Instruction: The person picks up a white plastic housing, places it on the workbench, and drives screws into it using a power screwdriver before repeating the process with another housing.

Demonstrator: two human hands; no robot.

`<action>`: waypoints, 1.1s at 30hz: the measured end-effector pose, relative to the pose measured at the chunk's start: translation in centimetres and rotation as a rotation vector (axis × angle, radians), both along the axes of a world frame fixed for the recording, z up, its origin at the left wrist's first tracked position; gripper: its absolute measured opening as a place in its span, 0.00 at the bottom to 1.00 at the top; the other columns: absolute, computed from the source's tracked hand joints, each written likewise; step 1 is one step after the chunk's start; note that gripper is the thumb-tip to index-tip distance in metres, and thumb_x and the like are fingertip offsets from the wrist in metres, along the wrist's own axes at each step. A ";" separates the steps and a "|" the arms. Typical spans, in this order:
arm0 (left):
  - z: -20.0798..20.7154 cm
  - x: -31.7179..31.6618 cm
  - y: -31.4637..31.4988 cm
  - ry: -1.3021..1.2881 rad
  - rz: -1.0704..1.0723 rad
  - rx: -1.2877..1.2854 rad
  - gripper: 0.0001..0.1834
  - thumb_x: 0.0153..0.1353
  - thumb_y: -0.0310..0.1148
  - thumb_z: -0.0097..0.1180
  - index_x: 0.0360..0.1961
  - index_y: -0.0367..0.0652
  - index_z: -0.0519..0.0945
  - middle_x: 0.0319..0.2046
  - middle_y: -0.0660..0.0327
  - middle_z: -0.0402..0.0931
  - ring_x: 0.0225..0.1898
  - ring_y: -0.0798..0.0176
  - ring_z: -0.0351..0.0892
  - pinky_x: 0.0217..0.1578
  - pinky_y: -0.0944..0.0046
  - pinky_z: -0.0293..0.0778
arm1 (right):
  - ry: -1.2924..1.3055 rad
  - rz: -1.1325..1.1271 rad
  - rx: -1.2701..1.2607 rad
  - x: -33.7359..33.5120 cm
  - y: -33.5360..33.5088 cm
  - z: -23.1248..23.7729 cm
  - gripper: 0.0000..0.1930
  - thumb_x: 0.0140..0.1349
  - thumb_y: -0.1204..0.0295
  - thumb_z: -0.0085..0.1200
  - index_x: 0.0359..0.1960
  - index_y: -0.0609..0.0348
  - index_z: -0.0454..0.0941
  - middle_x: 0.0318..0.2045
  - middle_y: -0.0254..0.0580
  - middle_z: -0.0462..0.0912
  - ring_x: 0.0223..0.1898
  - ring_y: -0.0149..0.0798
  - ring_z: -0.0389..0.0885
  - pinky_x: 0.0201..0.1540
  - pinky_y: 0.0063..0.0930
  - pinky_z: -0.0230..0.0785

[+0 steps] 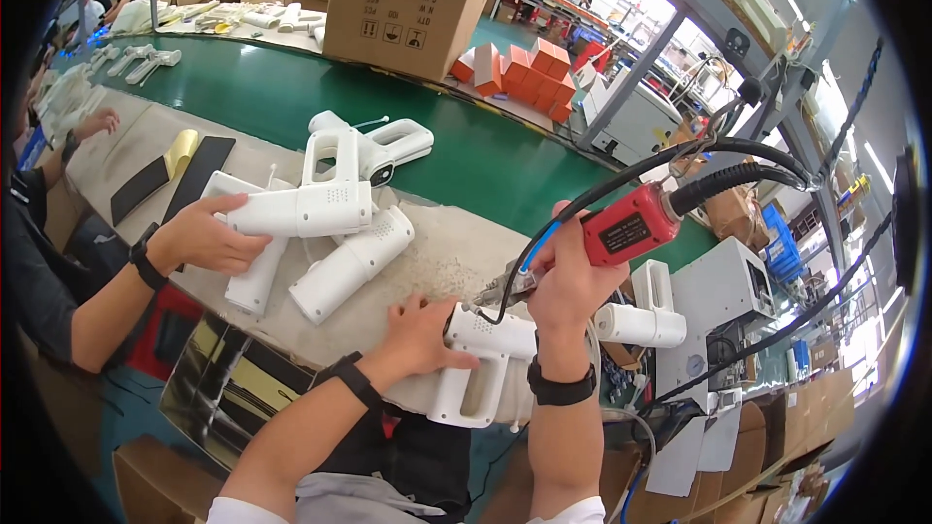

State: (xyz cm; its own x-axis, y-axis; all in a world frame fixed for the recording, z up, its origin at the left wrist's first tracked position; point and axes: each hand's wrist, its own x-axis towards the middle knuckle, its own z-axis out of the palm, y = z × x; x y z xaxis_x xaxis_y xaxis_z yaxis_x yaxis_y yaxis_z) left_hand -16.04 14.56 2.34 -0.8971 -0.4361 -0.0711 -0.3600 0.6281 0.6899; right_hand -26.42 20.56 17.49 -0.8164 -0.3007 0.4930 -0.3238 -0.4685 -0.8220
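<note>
My right hand point(566, 296) is wrapped round a red electric screwdriver point(631, 224), its metal tip tilted down to the left. That tip meets, or nearly meets, the end of a white pistol-shaped plastic housing point(495, 332) lying on the worktop; my hand hides part of the housing. My left hand point(419, 335) grips the same housing from the left, thumb across it near the looped handle. Just beyond my left hand lies another white housing point(354, 267). A co-worker's hand point(209, 235) on the left holds a similar white housing point(303, 209).
A green conveyor belt point(262, 78) runs behind the beige worktop point(447, 252), carrying more white housings point(398, 144). Black strips point(201, 175) lie at left. A large carton point(413, 0) and orange boxes point(529, 73) stand beyond. Black cables point(748, 175) hang at right, near one more housing point(641, 315).
</note>
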 end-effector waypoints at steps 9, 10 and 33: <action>-0.3 -0.5 0.1 0.031 0.030 0.039 0.48 0.33 0.61 0.70 0.54 0.42 0.73 0.47 0.53 0.73 0.59 0.50 0.58 0.54 0.50 0.49 | 0.032 -0.019 0.150 0.0 -1.5 -2.5 0.06 0.61 0.74 0.53 0.29 0.66 0.75 0.11 0.35 0.73 0.11 0.24 0.66 0.15 0.19 0.57; -0.4 -0.5 0.1 0.037 0.031 0.031 0.48 0.33 0.61 0.70 0.54 0.42 0.73 0.47 0.53 0.73 0.59 0.50 0.58 0.54 0.50 0.49 | 0.036 0.003 0.166 0.0 -1.7 -2.9 0.07 0.61 0.74 0.53 0.29 0.66 0.74 0.12 0.35 0.73 0.12 0.25 0.67 0.16 0.19 0.58; -0.7 -0.7 -0.2 0.036 0.017 0.082 0.60 0.31 0.60 0.71 0.66 0.48 0.58 0.53 0.56 0.72 0.59 0.48 0.59 0.53 0.47 0.48 | 0.135 -0.022 0.088 2.4 -0.4 -3.1 0.04 0.58 0.77 0.52 0.32 0.66 0.73 0.14 0.37 0.73 0.12 0.27 0.69 0.13 0.19 0.59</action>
State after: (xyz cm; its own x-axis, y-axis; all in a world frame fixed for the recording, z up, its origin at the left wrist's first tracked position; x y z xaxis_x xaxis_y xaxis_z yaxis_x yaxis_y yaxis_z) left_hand -16.71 14.33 1.60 -0.8922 -0.4455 -0.0750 -0.3442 0.5628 0.7516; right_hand -24.05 20.13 14.41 -0.7515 -0.3303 0.5711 -0.4433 -0.3883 -0.8079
